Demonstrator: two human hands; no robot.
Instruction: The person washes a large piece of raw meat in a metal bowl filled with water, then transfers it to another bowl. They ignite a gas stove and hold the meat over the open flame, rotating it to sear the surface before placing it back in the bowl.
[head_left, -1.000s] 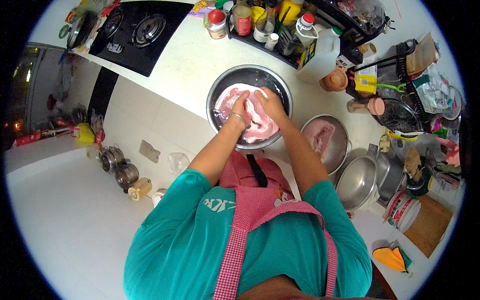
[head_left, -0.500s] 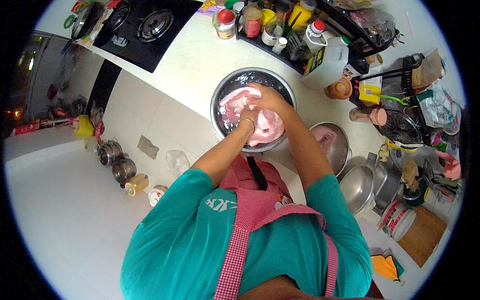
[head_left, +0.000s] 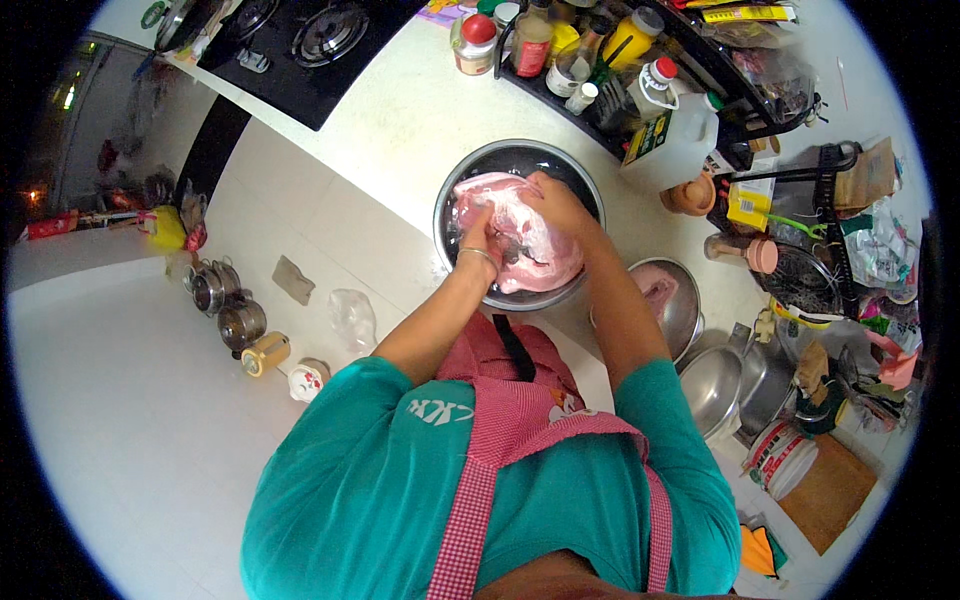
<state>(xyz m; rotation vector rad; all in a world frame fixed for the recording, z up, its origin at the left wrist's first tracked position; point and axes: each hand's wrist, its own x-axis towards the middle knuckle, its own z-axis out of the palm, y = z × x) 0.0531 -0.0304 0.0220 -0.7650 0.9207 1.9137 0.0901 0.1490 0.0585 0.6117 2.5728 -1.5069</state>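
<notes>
A large slab of raw pork (head_left: 535,262), pink with white fat, lies curled in a round metal basin (head_left: 438,240) with water in it, at the counter's front edge. My left hand (head_left: 479,246), with a bangle at its wrist, grips the near left part of the slab; some of its fingers are hidden by the meat. On the far right side, my right hand (head_left: 556,204) holds the pork's upper edge with curled fingers. Right of the basin stands a second metal bowl (head_left: 688,292) with a smaller piece of raw meat (head_left: 655,286) in it, partly behind my right forearm.
Sauce bottles (head_left: 531,45) and jars fill a black rack (head_left: 760,120) along the back, beside a large plastic jug (head_left: 675,145). A black gas stove (head_left: 330,40) is at the far left. An empty steel bowl (head_left: 712,385) sits by the sink at right. Pots (head_left: 242,325) stand lower left.
My left hand has shifted from the middle of the pork to its left side. The slab is turned, showing more white fat. My right hand stays at its far edge. The view has moved slightly.
</notes>
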